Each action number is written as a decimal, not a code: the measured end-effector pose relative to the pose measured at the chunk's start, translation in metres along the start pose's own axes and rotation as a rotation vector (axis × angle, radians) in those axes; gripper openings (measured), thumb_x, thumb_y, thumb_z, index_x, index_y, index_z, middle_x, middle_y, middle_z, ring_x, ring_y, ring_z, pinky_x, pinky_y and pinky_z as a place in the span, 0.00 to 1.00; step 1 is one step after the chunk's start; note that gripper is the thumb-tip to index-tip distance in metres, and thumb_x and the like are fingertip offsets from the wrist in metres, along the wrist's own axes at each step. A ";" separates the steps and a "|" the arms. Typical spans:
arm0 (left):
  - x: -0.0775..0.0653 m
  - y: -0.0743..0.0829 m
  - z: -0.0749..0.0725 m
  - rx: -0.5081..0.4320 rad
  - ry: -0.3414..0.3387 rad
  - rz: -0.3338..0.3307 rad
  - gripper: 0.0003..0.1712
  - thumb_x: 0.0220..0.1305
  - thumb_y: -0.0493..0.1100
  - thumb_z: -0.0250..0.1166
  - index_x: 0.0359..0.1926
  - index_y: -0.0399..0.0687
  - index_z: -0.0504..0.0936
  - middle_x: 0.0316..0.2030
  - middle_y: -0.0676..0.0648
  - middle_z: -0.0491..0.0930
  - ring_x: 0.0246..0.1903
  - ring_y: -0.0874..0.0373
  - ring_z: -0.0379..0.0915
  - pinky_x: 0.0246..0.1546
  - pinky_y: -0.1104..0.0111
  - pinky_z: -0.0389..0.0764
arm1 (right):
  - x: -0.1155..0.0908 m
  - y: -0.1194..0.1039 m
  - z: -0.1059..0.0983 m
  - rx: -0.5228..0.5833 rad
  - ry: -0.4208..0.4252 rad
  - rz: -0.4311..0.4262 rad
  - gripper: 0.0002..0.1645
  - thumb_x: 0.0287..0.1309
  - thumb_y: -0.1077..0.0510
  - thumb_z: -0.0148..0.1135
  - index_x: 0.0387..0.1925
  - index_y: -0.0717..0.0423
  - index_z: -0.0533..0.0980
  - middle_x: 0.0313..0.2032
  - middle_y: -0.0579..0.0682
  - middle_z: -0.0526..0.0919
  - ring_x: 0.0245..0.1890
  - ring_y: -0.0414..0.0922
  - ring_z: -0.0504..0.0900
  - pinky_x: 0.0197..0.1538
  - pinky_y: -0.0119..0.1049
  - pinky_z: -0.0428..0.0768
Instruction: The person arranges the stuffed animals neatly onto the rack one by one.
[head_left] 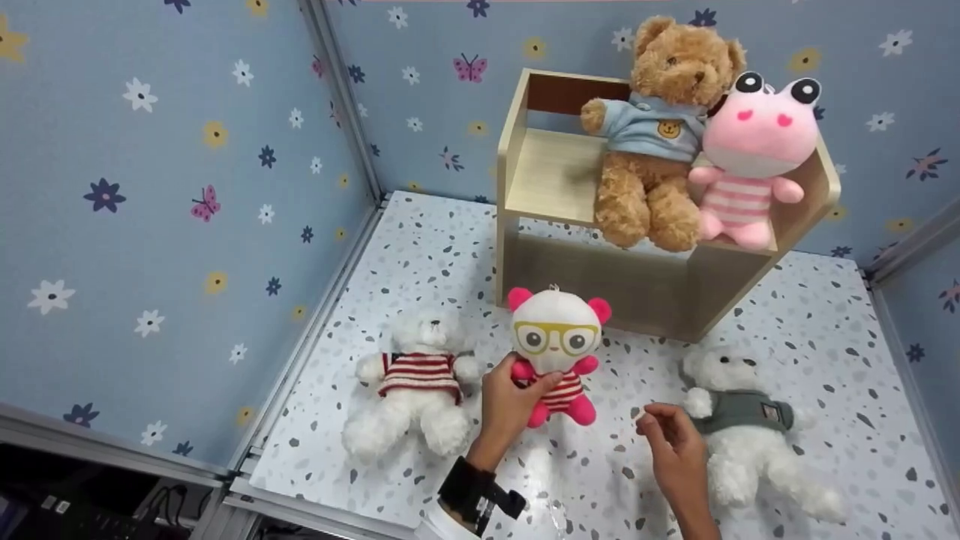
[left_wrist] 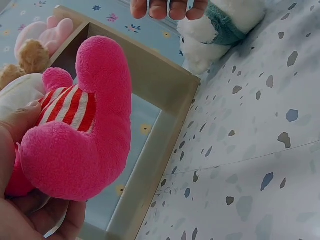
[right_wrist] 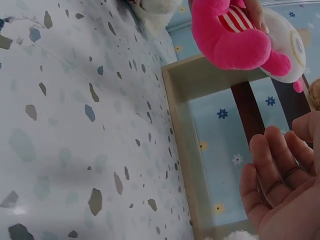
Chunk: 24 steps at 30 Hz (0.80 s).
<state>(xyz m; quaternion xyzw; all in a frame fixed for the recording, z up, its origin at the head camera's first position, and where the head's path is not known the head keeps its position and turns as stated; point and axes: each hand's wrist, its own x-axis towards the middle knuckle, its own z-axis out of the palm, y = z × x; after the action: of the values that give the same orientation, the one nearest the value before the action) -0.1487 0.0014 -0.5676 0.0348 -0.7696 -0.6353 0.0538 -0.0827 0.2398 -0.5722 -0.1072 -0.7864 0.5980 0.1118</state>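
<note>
A plush panda (head_left: 556,337) with pink ears, yellow glasses and a red-and-white striped body is held upright in front of the shelf. My left hand (head_left: 514,401) grips it round the body, thumb across the stripes. In the left wrist view the pink legs of the plush panda (left_wrist: 75,155) point toward the camera. My right hand (head_left: 675,450) hovers to the right of it with loosely bent fingers and holds nothing. Close beside that hand lies a white teddy bear in a green top (head_left: 750,420). Another white teddy bear in a striped sweater (head_left: 420,375) lies left of my left hand.
A small wooden shelf (head_left: 517,172) stands at the back against the flowered wall. On its upper board sit a brown teddy bear (head_left: 660,135) in a blue shirt and a pink frog plush (head_left: 757,150). The speckled tabletop (head_left: 615,480) ends at a metal front edge.
</note>
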 end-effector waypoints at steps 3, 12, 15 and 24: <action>0.001 0.001 -0.003 0.019 0.012 0.017 0.27 0.49 0.63 0.79 0.44 0.53 0.84 0.33 0.54 0.87 0.34 0.64 0.81 0.36 0.68 0.81 | 0.008 -0.007 -0.006 0.004 0.016 -0.025 0.10 0.71 0.59 0.61 0.48 0.61 0.80 0.36 0.53 0.85 0.35 0.41 0.85 0.44 0.27 0.83; 0.004 0.007 -0.009 0.045 0.050 0.041 0.26 0.50 0.62 0.79 0.40 0.51 0.83 0.27 0.54 0.84 0.29 0.63 0.77 0.31 0.70 0.78 | 0.034 -0.031 -0.024 0.028 0.059 -0.153 0.09 0.70 0.63 0.61 0.47 0.63 0.80 0.35 0.50 0.84 0.35 0.39 0.85 0.40 0.25 0.81; 0.005 0.010 -0.010 0.041 0.051 0.047 0.26 0.50 0.63 0.79 0.42 0.52 0.83 0.28 0.55 0.84 0.30 0.63 0.78 0.31 0.70 0.78 | 0.043 -0.038 -0.031 0.009 0.061 -0.207 0.09 0.70 0.64 0.60 0.48 0.64 0.80 0.35 0.50 0.84 0.36 0.40 0.85 0.40 0.24 0.80; 0.011 0.018 -0.015 0.038 0.056 0.085 0.25 0.54 0.62 0.77 0.41 0.52 0.81 0.27 0.53 0.81 0.28 0.63 0.75 0.31 0.70 0.76 | 0.068 -0.070 -0.046 -0.070 0.131 -0.312 0.10 0.69 0.65 0.60 0.49 0.65 0.79 0.38 0.49 0.82 0.37 0.35 0.83 0.41 0.22 0.78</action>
<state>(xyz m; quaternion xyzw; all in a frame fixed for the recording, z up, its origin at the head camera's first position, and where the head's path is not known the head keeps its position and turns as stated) -0.1576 -0.0113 -0.5462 0.0209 -0.7806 -0.6164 0.1015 -0.1356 0.2843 -0.4897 -0.0265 -0.8049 0.5374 0.2503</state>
